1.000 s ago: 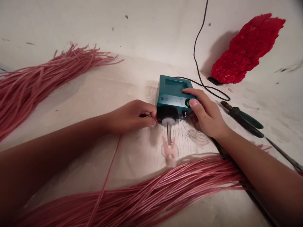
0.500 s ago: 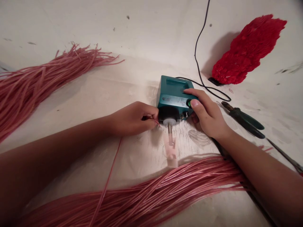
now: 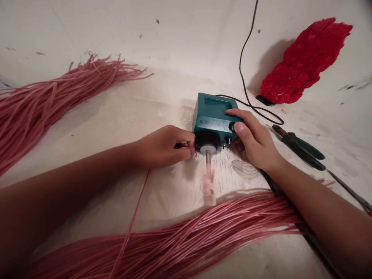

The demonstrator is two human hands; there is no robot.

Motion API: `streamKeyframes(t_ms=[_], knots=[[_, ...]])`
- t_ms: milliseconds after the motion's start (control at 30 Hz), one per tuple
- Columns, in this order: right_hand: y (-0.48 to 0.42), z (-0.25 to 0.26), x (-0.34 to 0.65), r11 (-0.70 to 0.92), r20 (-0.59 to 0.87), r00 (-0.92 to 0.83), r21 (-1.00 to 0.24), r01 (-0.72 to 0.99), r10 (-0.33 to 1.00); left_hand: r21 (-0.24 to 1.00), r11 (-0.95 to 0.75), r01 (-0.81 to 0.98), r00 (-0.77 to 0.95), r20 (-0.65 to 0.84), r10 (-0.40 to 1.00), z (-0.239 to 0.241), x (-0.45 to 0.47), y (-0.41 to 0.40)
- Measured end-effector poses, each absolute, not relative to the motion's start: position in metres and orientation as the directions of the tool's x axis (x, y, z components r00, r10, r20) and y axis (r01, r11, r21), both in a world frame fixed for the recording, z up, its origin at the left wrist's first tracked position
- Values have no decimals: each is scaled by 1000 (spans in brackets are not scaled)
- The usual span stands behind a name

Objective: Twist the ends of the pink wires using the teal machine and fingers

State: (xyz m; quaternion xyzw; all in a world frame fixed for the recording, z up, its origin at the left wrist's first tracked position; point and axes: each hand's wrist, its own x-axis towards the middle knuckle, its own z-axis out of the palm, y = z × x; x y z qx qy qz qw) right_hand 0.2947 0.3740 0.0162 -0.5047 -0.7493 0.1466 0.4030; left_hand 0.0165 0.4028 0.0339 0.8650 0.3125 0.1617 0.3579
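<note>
My left hand (image 3: pixel 170 147) pinches a thin pink wire (image 3: pixel 136 207), whose short end pokes past the fingertips. Its knuckles are against the left side of a small teal motor unit (image 3: pixel 216 110), close to the white collar. My right hand (image 3: pixel 255 141) holds the unit's right side, index finger on the top and thumb at the green-lit button (image 3: pixel 232 126). From the collar a metal shaft (image 3: pixel 208 157) sticks out toward me; a pale pink piece (image 3: pixel 208 186) at its end is blurred by motion. Beneath the shaft's end lies a bundle of pink wires (image 3: pixel 180 232).
A second pink wire bundle (image 3: pixel 55 97) lies at the left. Dark-handled pliers (image 3: pixel 302 149) rest beyond my right hand, near a black cable (image 3: pixel 241 50). A red ruffled piece (image 3: pixel 306 60) leans against the wall at the back right.
The blurred pink piece on the shaft looks different, as if turning. Both hands, the wire and the motor unit stay practically where they were.
</note>
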Motion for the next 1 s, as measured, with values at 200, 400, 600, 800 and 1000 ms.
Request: streamKeyframes(t_ms=[200, 400, 600, 800, 1000], knots=[[374, 16, 294, 448, 454, -163, -639, 625, 876, 730, -532, 429, 752, 38, 658, 35, 17, 402], [374, 16, 294, 446, 449, -165, -643, 622, 878, 729, -535, 427, 753, 40, 656, 34, 16, 403], [374, 15, 295, 446, 458, -161, -627, 639, 874, 743, -523, 418, 755, 36, 655, 35, 16, 402], [374, 15, 294, 453, 459, -169, -629, 631, 872, 743, -519, 424, 749, 35, 661, 34, 16, 403], [374, 15, 294, 459, 464, -170, -630, 626, 869, 752, -511, 417, 747, 36, 664, 35, 16, 403]])
